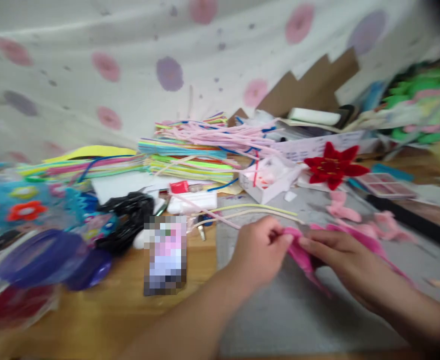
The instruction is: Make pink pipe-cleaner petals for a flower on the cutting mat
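Observation:
Over the grey mat (265, 320), both my hands hold a bright pink piece (299, 251) that looks like fuzzy pipe cleaner. My left hand (259, 250) is closed, pinching its left end between thumb and fingertips. The thumb and fingers of my right hand (338, 252) are closed on the same piece, just to the right. One pink strand hangs down between the hands, while another part shows behind the right hand. Blur hides the finer shape. Light pink fuzzy pieces (344, 209) lie beyond my right hand, near a red pipe-cleaner flower (334, 165).
Bundles of coloured pipe cleaners (193, 167) lie along the back beside a white box (265, 177). A black plastic bag (129, 217) and a purple ring-shaped object (41, 257) are on the left. At the right rests a long black bar (411, 220) near a small divided palette (387, 185).

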A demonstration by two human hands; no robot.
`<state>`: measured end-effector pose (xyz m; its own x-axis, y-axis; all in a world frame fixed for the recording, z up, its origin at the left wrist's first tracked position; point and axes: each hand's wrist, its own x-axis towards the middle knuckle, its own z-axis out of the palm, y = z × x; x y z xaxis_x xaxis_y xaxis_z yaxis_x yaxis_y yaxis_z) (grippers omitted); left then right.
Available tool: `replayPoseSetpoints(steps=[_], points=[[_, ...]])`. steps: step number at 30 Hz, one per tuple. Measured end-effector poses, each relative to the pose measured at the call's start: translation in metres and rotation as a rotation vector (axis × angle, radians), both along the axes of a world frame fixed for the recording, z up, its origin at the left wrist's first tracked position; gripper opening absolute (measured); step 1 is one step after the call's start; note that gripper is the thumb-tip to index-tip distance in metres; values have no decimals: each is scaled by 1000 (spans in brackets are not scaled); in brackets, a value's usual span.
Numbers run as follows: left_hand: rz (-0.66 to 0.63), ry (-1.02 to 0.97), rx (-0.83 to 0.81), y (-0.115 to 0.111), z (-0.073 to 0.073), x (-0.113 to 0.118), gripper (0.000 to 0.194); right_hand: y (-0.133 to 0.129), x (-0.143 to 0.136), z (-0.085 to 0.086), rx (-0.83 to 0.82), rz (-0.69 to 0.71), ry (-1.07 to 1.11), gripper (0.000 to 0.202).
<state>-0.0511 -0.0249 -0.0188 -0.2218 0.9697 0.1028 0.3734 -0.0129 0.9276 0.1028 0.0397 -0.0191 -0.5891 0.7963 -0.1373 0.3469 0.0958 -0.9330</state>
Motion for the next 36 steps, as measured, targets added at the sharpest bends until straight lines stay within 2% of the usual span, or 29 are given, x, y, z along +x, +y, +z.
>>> replayPoseSetpoints(steps=[3,7,11,18,27,32,36], points=[[19,-118,-52,5,0,-4,16,-4,1,4,-207,50,195,37],[11,-225,-53,9,6,-6,17,-7,6,6,-189,168,163,27],[-39,-293,-34,8,12,-3,14,-12,10,5,-162,186,150,20],[-169,-226,-65,8,9,-5,24,-15,11,4,-112,222,191,24],[-124,-202,-7,5,9,0,21,-24,7,-2,-148,229,357,30],[-243,-403,-229,2,7,3,41,-29,5,-4,-142,231,450,32],[-309,-433,-213,0,8,5,49,-32,5,-5,-288,221,570,29]])
